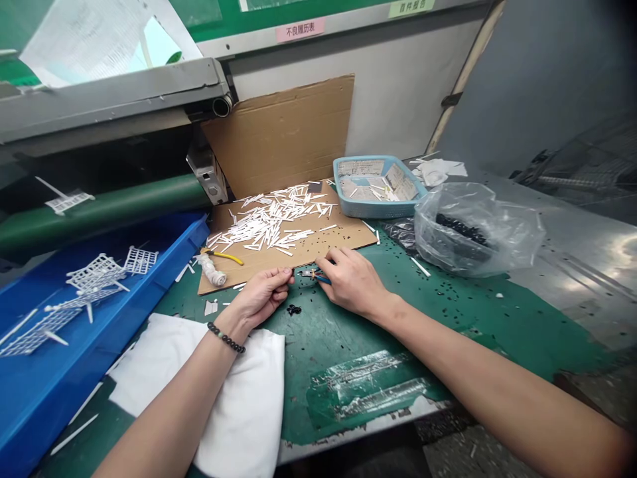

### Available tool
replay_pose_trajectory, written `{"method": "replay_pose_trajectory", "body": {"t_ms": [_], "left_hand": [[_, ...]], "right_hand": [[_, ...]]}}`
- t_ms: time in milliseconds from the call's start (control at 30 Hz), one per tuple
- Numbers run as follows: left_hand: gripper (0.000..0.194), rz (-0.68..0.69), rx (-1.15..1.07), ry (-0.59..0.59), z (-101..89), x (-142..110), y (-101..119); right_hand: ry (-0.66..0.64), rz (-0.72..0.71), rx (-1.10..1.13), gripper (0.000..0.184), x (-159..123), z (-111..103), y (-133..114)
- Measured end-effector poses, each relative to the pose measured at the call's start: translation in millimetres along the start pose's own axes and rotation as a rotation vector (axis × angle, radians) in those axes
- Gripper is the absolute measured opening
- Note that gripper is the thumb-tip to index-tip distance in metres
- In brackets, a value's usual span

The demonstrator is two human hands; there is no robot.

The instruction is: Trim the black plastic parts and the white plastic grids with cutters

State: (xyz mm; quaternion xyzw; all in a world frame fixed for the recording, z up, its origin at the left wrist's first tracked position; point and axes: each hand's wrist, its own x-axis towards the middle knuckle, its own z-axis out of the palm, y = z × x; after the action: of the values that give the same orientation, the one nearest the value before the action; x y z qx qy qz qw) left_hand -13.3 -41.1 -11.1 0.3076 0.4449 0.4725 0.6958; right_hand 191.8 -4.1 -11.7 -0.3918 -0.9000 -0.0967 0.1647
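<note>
My right hand (355, 282) is closed around a pair of blue-handled cutting pliers (323, 277), their jaws pointing left. Just left of the jaws, my left hand (266, 295) pinches a small black part (292, 274) between thumb and fingertips; its exact shape is too small to make out. The jaws are close to those fingertips. A little heap of black pieces (294, 310) lies on the green table mat (308, 352) below my hands. Under my left forearm is a folded white cloth (249, 405).
White sticks (271, 219) are piled on cardboard (318, 245), near yellow-handled pliers (226, 257). A blue tray (114, 332) holds white lattice pieces at left. Behind on the right stand a light-blue basket (381, 210) and a clear bag (512, 229) of black pieces. Black bits litter the mat.
</note>
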Motion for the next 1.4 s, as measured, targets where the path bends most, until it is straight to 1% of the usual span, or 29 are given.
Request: {"method": "replay_pose_trajectory", "body": {"t_ms": [100, 233, 467, 567, 667, 767, 933, 1033, 1133, 1200, 1233, 1267, 1333, 1400], "left_hand": [[0.027, -0.007, -0.018, 0.021, 4.4, -1, -1], [0.028, -0.013, -0.031, 0.051, 8.6, -1, -2], [0.025, 0.004, -0.045, 0.079, 9.5, 2, -6], [0.026, 0.013, -0.038, 0.086, 9.5, 3, -7], [0.025, 0.007, -0.017, 0.078, 9.6, 2, -7], [0.025, 0.001, 0.024, 0.077, 9.5, 1, -6], [0.025, 0.016, 0.083, 0.082, 10.7, 0, -5], [0.022, 0.020, 0.035, 0.074, 11.5, -1, -2], [0.010, -0.010, -0.111, 0.100, 9.1, -2, 3], [0.004, -0.023, -0.214, 0.115, 5.0, -3, 6], [0.004, -0.022, -0.250, 0.111, 2.5, -3, 7], [0.006, -0.013, -0.272, 0.099, 0.0, -3, 8], [0.007, -0.010, -0.260, 0.057, -4.2, -2, 9], [0.005, -0.034, -0.152, 0.010, -6.9, -3, 11]], "right_hand": [[0.017, 0.015, -0.011, 0.015, 1, -1, -3], [0.010, 0.038, -0.019, 0.016, 1, 0, -6], [-0.012, 0.038, -0.021, 0.017, 1, 1, -7], [-0.016, 0.042, -0.030, 0.014, 1, 0, -8], [-0.004, 0.022, -0.065, 0.012, 1, 0, -10], [-0.017, -0.006, -0.085, 0.017, 0, 2, -12], [-0.109, -0.006, -0.039, 0.019, -1, 5, -14], [-0.099, 0.046, 0.050, 0.012, 1, 5, -10], [-0.042, 0.177, 0.182, 0.023, 4, 5, -1], [-0.038, 0.273, 0.232, 0.023, 6, 4, 6], [-0.047, 0.304, 0.242, 0.021, 6, 4, 10], [-0.055, 0.319, 0.244, 0.023, 6, 4, 12], [-0.064, 0.297, 0.243, 0.038, 4, 4, 15], [-0.057, 0.237, 0.255, 0.048, 3, 5, 17]]}}
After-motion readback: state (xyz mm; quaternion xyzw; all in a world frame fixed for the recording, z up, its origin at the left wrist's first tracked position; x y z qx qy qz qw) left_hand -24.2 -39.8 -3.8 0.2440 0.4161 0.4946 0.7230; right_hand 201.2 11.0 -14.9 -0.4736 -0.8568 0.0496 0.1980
